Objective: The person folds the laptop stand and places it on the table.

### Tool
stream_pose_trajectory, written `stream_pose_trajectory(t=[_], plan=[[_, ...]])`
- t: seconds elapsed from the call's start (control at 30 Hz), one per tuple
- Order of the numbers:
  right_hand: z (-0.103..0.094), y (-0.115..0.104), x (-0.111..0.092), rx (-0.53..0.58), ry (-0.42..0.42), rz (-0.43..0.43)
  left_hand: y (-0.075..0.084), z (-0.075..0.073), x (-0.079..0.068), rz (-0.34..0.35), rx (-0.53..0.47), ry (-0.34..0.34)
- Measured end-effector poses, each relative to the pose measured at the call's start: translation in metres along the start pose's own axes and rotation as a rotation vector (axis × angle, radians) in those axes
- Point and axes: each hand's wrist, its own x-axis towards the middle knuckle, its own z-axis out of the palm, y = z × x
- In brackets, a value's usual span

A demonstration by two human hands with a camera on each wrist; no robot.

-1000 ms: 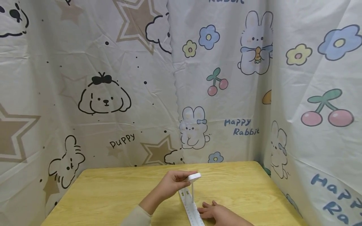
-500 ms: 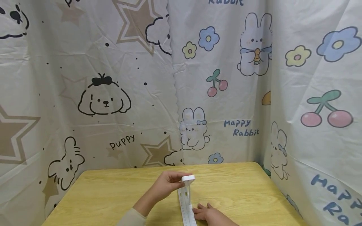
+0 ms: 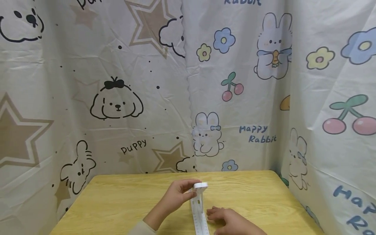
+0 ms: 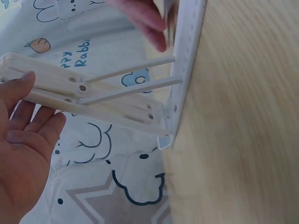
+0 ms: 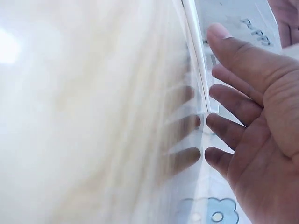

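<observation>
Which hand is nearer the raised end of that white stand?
Left. The left hand holds the raised end itself; the right hand is lower, close to the table, just to the right of the stand's base.

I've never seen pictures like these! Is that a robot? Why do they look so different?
No robot, just a person's bare left hand and right hand. The wide picture comes from a camera worn on the head, the other two from cameras on each wrist. On the yellow table is a white frame. Its long base lies flat, and the left hand holds its raised end. The right hand is beside the base; I can't tell whether it touches. Printed cloth hangs behind.
</observation>
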Motion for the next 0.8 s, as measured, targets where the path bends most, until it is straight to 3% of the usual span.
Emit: stream_pose_trajectory(t=[0.17, 0.4, 0.6, 0.8], plan=[[-0.006, 0.006, 0.007, 0.065, 0.081, 0.019, -0.007, -0.001, -0.004, -0.006, 0.067, 0.038], [-0.009, 0.009, 0.024, 0.025, 0.209, -0.073, -0.022, -0.006, -0.012, -0.044, 0.113, 0.096], [-0.013, 0.011, 0.042, 0.028, 0.234, -0.067, -0.039, -0.007, -0.017, -0.135, 0.201, 0.122], [-0.013, 0.013, 0.058, 0.03, 0.211, -0.058, -0.052, -0.002, -0.018, -0.188, 0.334, 0.082]])
